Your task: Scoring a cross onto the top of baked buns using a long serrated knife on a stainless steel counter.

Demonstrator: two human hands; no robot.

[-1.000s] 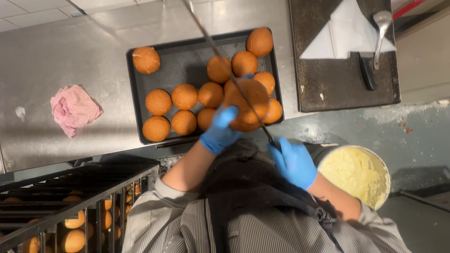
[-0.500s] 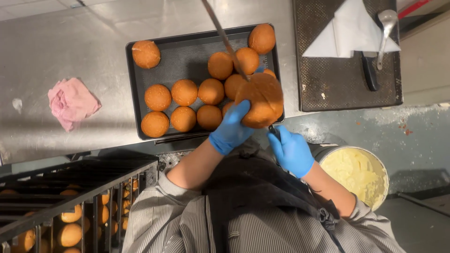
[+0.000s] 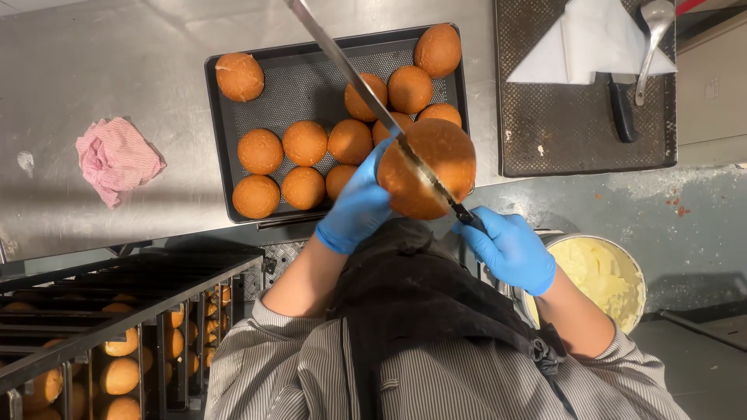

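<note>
Below the worktop [image 3: 93,70] edge, at far left: rack [image 3: 117,311] stocked with round buns. On worktop: crumpled pink cloth [image 3: 117,155], then dark perforated tray [image 3: 296,78] carrying about a dozen golden buns. Left hand [image 3: 358,206], blue-gloved, closed around large bun [image 3: 428,167] raised over tray's near edge. Right hand [image 3: 510,249] clamped on knife [image 3: 350,74], blade partway through bun. Step in hand: halving. Next move likely calls for a level stroke, clear of fingers. At right: bowl [image 3: 634,268] of pale cream.

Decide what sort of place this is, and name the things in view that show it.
Probably a commercial bakery or kitchen: a dark perforated baking tray of round golden-brown buns on a stainless-steel counter, and a metal rack holding more buns.
</note>
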